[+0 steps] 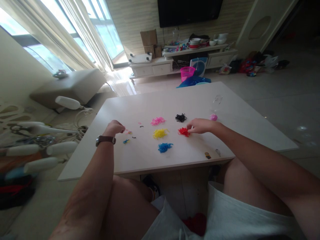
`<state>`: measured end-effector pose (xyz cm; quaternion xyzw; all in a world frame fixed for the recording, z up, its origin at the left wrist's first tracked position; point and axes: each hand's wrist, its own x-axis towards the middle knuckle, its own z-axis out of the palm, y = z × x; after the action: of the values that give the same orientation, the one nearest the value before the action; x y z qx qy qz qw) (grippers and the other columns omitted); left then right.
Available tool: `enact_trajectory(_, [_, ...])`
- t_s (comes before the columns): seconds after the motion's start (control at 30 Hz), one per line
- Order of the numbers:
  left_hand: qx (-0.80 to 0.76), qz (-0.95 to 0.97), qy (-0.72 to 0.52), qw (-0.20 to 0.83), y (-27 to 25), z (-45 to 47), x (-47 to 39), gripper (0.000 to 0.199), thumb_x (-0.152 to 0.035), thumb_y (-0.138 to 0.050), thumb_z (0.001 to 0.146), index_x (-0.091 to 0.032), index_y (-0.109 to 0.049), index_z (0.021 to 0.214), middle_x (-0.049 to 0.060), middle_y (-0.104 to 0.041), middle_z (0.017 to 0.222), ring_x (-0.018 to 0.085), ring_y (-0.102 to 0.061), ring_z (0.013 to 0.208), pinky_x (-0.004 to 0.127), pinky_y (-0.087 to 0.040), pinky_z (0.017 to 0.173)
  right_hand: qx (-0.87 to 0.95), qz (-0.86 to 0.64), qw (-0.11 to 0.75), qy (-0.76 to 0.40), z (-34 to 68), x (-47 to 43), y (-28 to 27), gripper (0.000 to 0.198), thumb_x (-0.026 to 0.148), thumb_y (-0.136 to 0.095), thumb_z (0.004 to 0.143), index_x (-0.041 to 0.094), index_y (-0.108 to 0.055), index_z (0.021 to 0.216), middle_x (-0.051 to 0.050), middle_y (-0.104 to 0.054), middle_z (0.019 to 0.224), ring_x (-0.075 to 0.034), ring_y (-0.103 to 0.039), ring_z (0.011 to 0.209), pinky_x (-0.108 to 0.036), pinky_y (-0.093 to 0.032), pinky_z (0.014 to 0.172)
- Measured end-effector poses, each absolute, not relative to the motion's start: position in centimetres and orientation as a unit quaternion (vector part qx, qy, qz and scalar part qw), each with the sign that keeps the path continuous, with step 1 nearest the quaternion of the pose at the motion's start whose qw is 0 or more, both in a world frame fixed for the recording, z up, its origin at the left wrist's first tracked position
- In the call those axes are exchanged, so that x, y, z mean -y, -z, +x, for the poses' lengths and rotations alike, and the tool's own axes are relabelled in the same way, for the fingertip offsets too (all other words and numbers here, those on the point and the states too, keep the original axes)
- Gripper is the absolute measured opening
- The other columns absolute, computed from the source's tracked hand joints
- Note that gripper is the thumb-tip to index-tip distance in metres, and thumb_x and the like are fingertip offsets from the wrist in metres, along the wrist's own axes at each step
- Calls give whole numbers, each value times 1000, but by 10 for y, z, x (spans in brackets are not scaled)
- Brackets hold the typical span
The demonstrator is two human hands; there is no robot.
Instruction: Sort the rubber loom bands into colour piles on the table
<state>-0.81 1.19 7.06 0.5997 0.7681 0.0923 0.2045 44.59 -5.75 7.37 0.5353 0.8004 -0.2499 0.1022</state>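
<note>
- The fingers of the right hand [198, 126] are narrow and touch the right side of the red pile [183, 132]; I cannot tell if they already grip a piece of it.
- The fingers of the left hand [116, 127] are held close together above the left part of the table; something thin and reddish seems to be at their tips, but it is too small to be sure.
- The white surface [132, 108] is the largest thing, and it carries all the coloured piles.
- Behind it, near the wall, stands a long low cabinet [163, 69], with a pink basket [187, 72] in front of it.
- In the middle of the surface lie piles of thin strands: the yellow pile [160, 133] is just left of the red one, the pink pile [157, 121] beyond it, the blue pile [165, 147] nearer to the person. The black pile [180, 117] is beyond the red one.
- On the right are a small purple object [213, 117] and, near the front edge, a little yellow figure [207, 155].
- The smallest are a blue-and-yellow bit [126, 141] and a dark strand [134, 137], near the left hand.
</note>
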Motion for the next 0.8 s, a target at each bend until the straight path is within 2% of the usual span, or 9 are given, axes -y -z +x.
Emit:
enact_trajectory(0.13, [-777, 588, -105, 198, -76, 3, -9, 10, -18, -75, 54, -17, -65, 54, 7, -67, 56, 21, -62, 66, 28, -44, 56, -804, 535, 99, 242, 445, 59, -75, 23, 30, -62, 86, 21, -78, 100, -6, -77, 108, -23, -70, 94, -28, -45, 71])
enact_trajectory(0.2, [-744, 604, -155, 239, -80, 17, -3, 10, -23, -76, 57, -16, -70, 62, 6, -69, 60, 20, -62, 65, 27, -43, 56, -807, 534, 90, 235, 445, 59, -76, 22, 30, -63, 85, 21, -78, 99, -6, -77, 106, -22, -69, 91, -27, -44, 69])
enact_trajectory(0.3, [-666, 639, -218, 318, -83, 50, 13, 24, -34, -76, 64, -16, -76, 79, 6, -73, 69, 18, -61, 63, 26, -42, 53, -818, 526, 60, 223, 443, 59, -76, 21, 31, -64, 85, 21, -77, 97, -6, -78, 101, -21, -69, 85, -27, -43, 66])
enact_trajectory(0.4, [-598, 668, -258, 361, -84, 84, 27, 23, -34, -75, 67, -15, -76, 81, 8, -75, 73, 18, -64, 68, 27, -47, 60, -841, 496, 7, 216, 437, 61, -76, 19, 29, -63, 86, 20, -77, 95, -6, -77, 95, -20, -68, 81, -27, -43, 67])
enact_trajectory(0.47, [-560, 684, -273, 380, -83, 102, 32, 21, -32, -76, 68, -14, -76, 80, 8, -75, 72, 18, -66, 69, 29, -50, 65, -860, 466, -35, 204, 431, 65, -76, 21, 27, -61, 88, 19, -77, 98, -8, -76, 100, -19, -68, 83, -27, -45, 70])
enact_trajectory(0.6, [-497, 715, -247, 424, -78, 129, 33, 20, -33, -76, 70, -14, -75, 77, 9, -75, 72, 20, -68, 70, 32, -52, 70, -896, 391, -111, 180, 418, 75, -73, 28, 25, -60, 90, 19, -74, 115, -11, -69, 124, -22, -69, 95, -31, -49, 84])
enact_trajectory(0.7, [-464, 728, -242, 443, -75, 146, 32, 17, -30, -75, 71, -13, -75, 75, 9, -74, 72, 19, -68, 70, 31, -52, 68, -910, 355, -136, 168, 412, 81, -70, 36, 24, -60, 91, 23, -69, 126, -10, -64, 135, -23, -69, 101, -34, -51, 88])
enact_trajectory(0.8, [-440, 748, -242, 435, -71, 160, 34, 14, -26, -73, 72, -13, -75, 76, 8, -74, 72, 18, -68, 70, 30, -52, 66, -917, 337, -137, 163, 409, 84, -69, 40, 23, -60, 92, 24, -66, 132, -10, -64, 136, -22, -70, 100, -35, -51, 89])
